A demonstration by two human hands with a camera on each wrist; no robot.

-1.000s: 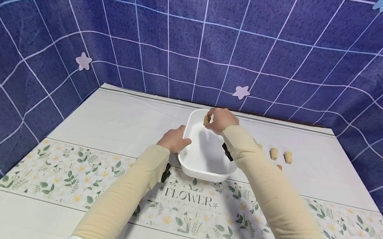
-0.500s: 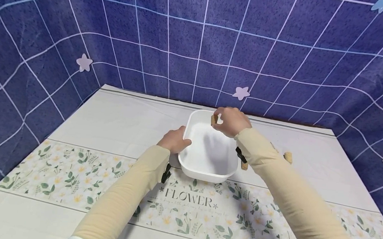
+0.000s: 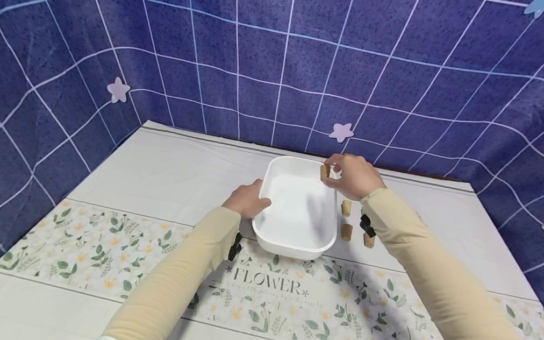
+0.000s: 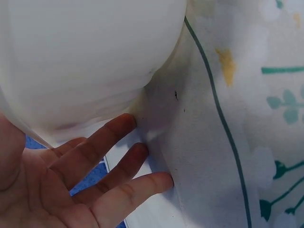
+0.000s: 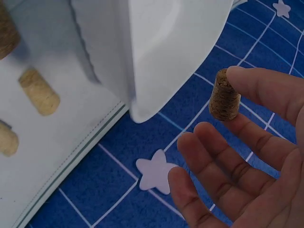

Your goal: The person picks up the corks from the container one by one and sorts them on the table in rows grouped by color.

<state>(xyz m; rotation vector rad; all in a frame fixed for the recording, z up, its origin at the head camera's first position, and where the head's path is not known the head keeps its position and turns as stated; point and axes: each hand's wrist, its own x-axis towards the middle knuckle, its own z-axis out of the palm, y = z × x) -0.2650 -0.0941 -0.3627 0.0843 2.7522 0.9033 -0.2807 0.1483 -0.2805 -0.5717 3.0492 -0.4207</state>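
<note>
A white plastic basin point(image 3: 294, 250) with rounded corners stands on the table. My left hand point(image 3: 248, 199) holds its left side, thumb over the rim and the other fingers outside. In the left wrist view those fingers point(image 4: 128, 192) are spread beside and below the basin wall. My right hand point(image 3: 356, 177) pinches a tapered cork point(image 3: 325, 173) above the basin's far right corner. The right wrist view shows this cork point(image 5: 224, 97) between thumb and index finger, the other fingers spread loosely.
Right of the basin lie a pale cork point(image 3: 346, 208), a darker cork point(image 3: 346, 232) and another cork point(image 3: 369, 240) partly behind my right wrist. A white, flower-printed cloth point(image 3: 156, 273) covers the table. A blue gridded curtain point(image 3: 214, 51) rises behind.
My right hand has moved right, carrying the cork from over the basin's far left part to its far right corner. Corks beside the basin have come into view. My left hand stays in place.
</note>
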